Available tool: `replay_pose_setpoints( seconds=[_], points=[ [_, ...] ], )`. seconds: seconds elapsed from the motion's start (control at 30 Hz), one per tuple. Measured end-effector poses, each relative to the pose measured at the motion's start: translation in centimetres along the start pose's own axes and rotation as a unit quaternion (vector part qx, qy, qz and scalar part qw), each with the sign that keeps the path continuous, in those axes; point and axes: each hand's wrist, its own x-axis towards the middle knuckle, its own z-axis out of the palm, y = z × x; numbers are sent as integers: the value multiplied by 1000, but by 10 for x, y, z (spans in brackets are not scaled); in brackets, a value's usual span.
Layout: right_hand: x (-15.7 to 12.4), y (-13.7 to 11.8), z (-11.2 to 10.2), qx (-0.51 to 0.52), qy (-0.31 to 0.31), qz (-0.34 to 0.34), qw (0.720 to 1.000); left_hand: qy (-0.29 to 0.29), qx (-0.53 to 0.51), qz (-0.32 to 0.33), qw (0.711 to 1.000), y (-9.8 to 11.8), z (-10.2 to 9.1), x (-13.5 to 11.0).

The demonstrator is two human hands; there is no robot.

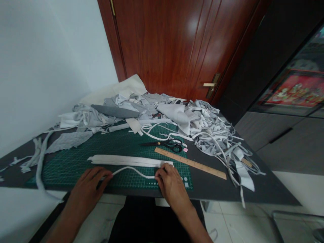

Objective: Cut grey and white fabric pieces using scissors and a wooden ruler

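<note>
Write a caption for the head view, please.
Left hand and right hand hold a thin fabric strip on a green cutting mat.

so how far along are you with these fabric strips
Done: a heap of cut strips lies right of the green cutting mat. In hand: a thin white strip runs between the left hand and right hand. Left: a wider white band on the mat and larger grey fabric pieces behind look uncut.

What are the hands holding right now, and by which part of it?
A thin white fabric strip, held near its two ends: one end in the left hand, the other in the right hand.
</note>
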Motion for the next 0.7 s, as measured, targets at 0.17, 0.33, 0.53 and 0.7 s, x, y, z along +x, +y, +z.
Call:
replay_pose_setpoints(
  seconds=[0.17, 0.33, 0.53, 0.7],
  points=[
    [-9, -9, 7, 255, 48, 53, 964, 29, -130, -21, 991, 84, 18, 9],
    [-34, -8, 13, 430, 50, 124, 893, 19, -253, 33, 967, 185, 33, 16],
    [-38, 26, -42, 338, 102, 125, 927, 10, -278, 98, 956, 222, 27, 9],
    [22, 83, -148, 114, 154, 27, 981, 16, -256, 45, 965, 203, 18, 0]
  ],
)
